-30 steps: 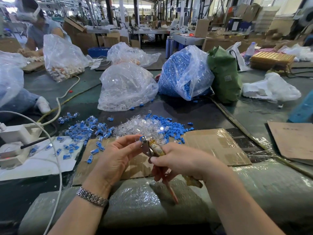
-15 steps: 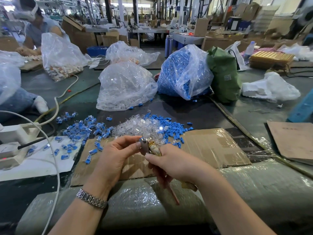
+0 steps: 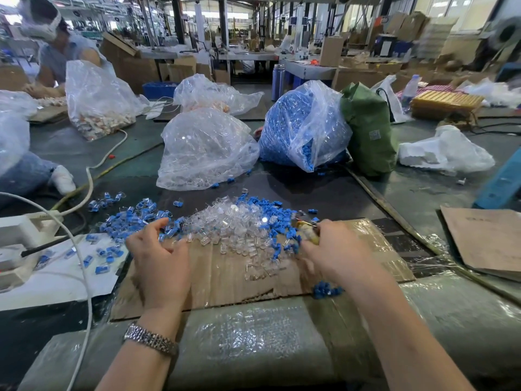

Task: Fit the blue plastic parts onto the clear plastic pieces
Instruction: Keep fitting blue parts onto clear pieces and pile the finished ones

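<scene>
A heap of clear plastic pieces lies on the cardboard sheet before me. Loose blue plastic parts spread along its far right side. Blue-and-clear fitted pieces are scattered to the left. My left hand rests at the left edge of the heaps, thumb up and fingers loosely bent, with nothing visible in it. My right hand is at the right edge and grips a yellowish hand tool with a metal tip.
Behind the heaps stand a bag of clear pieces, a bag of blue parts and a green bag. White foam blocks and a cable lie left. A few blue parts sit by my right wrist. Another person works far left.
My hands were together, holding a piece at the tool's tip. They have since parted: the left went down to the left of the heaps, the right with the tool to the right.
</scene>
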A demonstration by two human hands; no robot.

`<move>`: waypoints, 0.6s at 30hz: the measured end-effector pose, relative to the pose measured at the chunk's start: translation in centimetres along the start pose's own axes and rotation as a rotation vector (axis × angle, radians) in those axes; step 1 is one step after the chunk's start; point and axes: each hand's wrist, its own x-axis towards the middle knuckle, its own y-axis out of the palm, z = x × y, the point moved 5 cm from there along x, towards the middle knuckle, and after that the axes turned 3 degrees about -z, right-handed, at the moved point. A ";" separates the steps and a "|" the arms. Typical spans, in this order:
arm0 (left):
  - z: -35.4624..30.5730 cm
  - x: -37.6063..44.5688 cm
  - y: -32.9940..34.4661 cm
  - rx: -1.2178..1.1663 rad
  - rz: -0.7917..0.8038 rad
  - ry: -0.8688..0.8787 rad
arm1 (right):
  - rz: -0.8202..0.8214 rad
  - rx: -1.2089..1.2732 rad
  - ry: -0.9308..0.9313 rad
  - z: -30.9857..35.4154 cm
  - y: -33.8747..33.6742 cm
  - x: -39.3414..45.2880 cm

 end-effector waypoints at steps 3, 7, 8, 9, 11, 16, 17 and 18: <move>-1.8 -1.2 1.0 0.014 0.116 0.198 | -0.034 -0.109 0.106 -2.4 0.9 1.0; -3.3 -3.6 3.6 0.051 0.492 0.433 | -0.027 -0.184 0.165 -3.8 2.3 1.6; -3.2 -3.9 4.0 0.050 0.572 0.448 | -0.033 -0.203 0.168 -4.0 2.4 1.7; -3.1 -4.2 4.4 0.063 0.635 0.455 | -0.036 -0.216 0.168 -4.0 2.4 1.8; -2.8 -4.3 4.7 0.108 0.687 0.461 | -0.025 -0.223 0.170 -4.2 2.5 2.0; -2.7 -4.1 4.6 0.104 0.658 0.442 | 0.016 -0.224 0.152 -4.5 1.3 1.8; -2.7 -4.1 4.6 0.112 0.649 0.442 | -0.002 -0.218 0.138 -4.3 0.8 1.5; -2.7 -4.0 4.6 0.118 0.637 0.441 | -0.015 -0.209 0.115 -4.1 0.3 1.2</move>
